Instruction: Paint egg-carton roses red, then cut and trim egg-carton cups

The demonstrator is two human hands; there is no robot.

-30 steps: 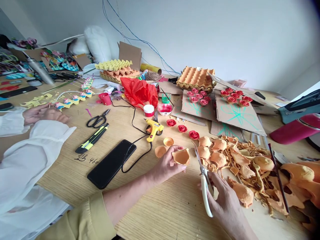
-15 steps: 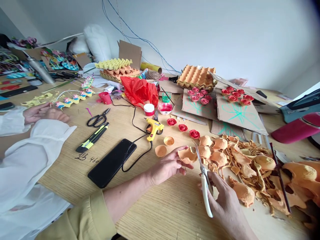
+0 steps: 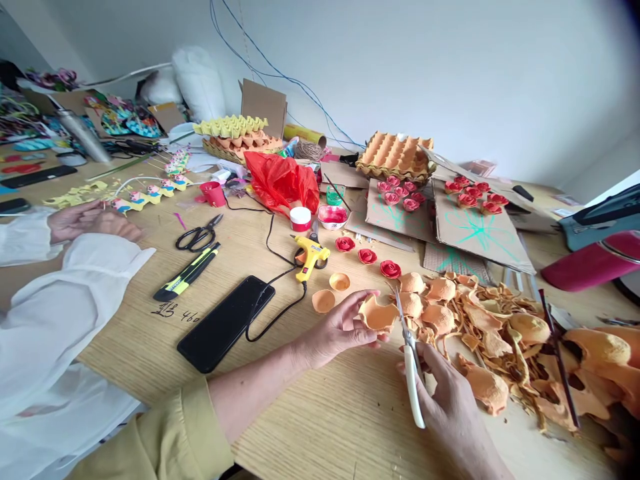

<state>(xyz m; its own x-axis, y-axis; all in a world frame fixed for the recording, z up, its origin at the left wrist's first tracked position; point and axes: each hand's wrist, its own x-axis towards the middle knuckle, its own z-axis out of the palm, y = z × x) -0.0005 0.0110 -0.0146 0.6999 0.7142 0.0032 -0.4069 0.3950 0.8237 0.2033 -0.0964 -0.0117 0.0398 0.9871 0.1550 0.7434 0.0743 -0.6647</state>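
Observation:
Between the thumb and fingers of my left hand (image 3: 336, 335) is an orange egg carton cup (image 3: 378, 315) with a jagged, wavy rim, its hollow side up. My right hand (image 3: 447, 393) grips white-handled scissors (image 3: 411, 373), their blades pointing up and away beside the cup's right edge. Whether the blades touch the cup I cannot tell. Two trimmed round cups (image 3: 324, 301) rest on the table left of my left hand. Beyond the scissors lie several uncut cups (image 3: 438, 316) and a heap of orange offcuts (image 3: 493, 320).
A yellow glue gun (image 3: 311, 257) and black phone (image 3: 226, 323) lie left of my hands, with a utility knife (image 3: 187, 272) and black scissors (image 3: 199, 236). Red paper roses (image 3: 367, 256) sit ahead, near cardboard sheets (image 3: 480, 230). At left, a co-worker's hands (image 3: 95, 221) hold something small.
The cup in my left hand has turned slightly, showing more of its hollow. The scissor blades look closer together. The whole view has shifted a little.

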